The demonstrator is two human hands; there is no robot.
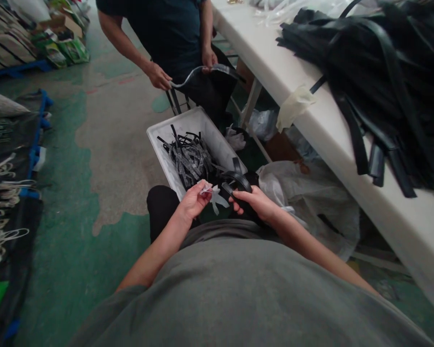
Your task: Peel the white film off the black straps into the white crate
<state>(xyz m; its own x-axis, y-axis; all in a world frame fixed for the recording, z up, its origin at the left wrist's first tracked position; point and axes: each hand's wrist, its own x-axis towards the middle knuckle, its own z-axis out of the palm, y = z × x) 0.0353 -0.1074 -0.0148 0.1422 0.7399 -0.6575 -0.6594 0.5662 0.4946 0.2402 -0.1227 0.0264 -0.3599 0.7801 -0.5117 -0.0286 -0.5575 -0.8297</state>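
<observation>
My left hand is closed on a crumpled whitish film, whose loose ends hang to its right. A black strap, bent into a loop, is gripped in my right hand. Both hands are close together above my lap, at the near end of a white bin. Inside that bin lies a tangled heap of grey and black strips. How far the black strap runs below my right hand is hidden.
Across the bin a seated person holds a grey strip in both hands. On the right, a white table bears a pile of black straps. Beneath it sits a translucent sack. Blue pallets stand at left.
</observation>
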